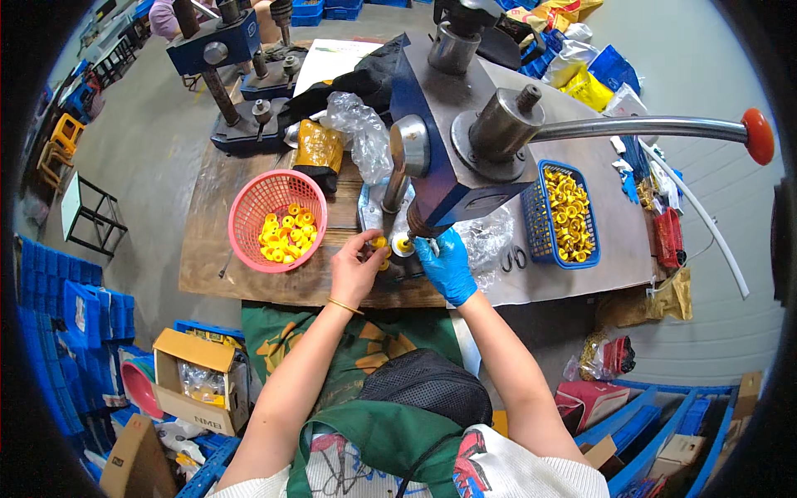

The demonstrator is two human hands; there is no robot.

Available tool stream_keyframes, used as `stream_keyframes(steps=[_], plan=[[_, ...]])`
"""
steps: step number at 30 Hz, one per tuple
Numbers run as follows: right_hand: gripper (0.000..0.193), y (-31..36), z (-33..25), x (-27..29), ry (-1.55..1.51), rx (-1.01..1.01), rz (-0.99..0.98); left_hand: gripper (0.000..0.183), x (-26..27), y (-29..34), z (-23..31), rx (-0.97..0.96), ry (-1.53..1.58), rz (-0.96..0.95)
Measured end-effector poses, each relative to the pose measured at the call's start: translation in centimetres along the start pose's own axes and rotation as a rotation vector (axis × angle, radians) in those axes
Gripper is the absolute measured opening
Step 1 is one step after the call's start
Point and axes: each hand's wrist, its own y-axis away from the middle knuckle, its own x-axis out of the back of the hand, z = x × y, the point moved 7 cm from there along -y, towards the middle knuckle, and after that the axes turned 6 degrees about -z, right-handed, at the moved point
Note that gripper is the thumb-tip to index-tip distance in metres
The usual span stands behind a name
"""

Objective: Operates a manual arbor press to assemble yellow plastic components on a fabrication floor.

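My bare left hand (355,267) pinches a small yellow plastic cap (378,243) at the base of a blue hand press (452,124). My right hand (447,264), in a blue glove, touches another yellow cap (404,246) standing under the press ram. Left of my hands a pink round basket (261,199) holds several yellow caps (287,234). To the right, a blue rectangular basket (540,236) is filled with yellow caps (567,214). The press lever with its red knob (757,135) sticks out to the right.
Crumpled clear plastic bags (362,129) and an orange packet (317,148) lie behind the press on the wooden table (216,257). More presses (224,58) stand at the back left. Scissors (513,261), cardboard boxes (198,378) and blue crates (66,307) surround the table.
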Motion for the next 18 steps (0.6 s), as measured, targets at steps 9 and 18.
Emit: stream_keyframes(steps=[9,18], plan=[[0.020,-0.1,-1.0,-0.2,0.056,0.016,-0.098,0.028,-0.2,0.5,1.5,-0.009,-0.026,-0.016],[0.023,-0.5,0.8,0.4,-0.084,-0.237,-0.331,0.042,-1.4,1.0,4.9,-0.383,-0.391,-0.055]])
